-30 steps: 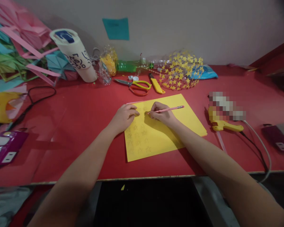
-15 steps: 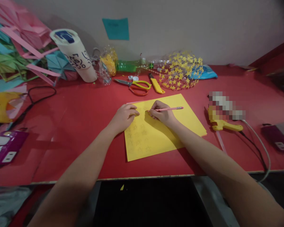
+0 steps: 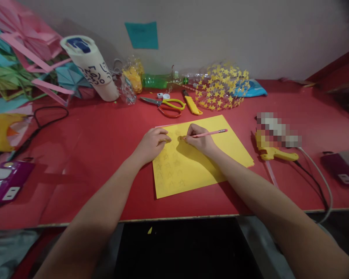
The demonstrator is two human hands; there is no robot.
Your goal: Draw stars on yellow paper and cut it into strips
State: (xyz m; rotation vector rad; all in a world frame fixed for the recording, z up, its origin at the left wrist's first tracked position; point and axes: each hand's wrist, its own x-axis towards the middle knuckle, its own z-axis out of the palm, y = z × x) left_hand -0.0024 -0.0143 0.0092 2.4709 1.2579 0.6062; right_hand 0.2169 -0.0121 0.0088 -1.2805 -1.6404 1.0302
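Observation:
A sheet of yellow paper [image 3: 197, 164] lies at a slant on the red table, with other sheets under it. Rows of small star outlines [image 3: 170, 174] are drawn in grey down its left part. My right hand [image 3: 200, 141] grips a pink pencil [image 3: 211, 133], tip at the paper's upper left and eraser end pointing right. Over the paper's left edge rests my left hand [image 3: 153, 145], fingers stretched toward the pencil tip and thumb apart, holding nothing.
Beyond the paper lie scissors [image 3: 173, 104], a yellow box cutter [image 3: 192, 104] and a star-covered clear dome [image 3: 221, 91]. A white tumbler [image 3: 94, 73] stands back left. Yellow glue guns with cords lie left [image 3: 1, 130] and right [image 3: 275, 154]. The table's front edge [image 3: 180, 218] is near me.
My right hand and the pencil have shifted slightly to the right, and the pencil's eraser end sits a little higher. My left hand and the paper look unmoved.

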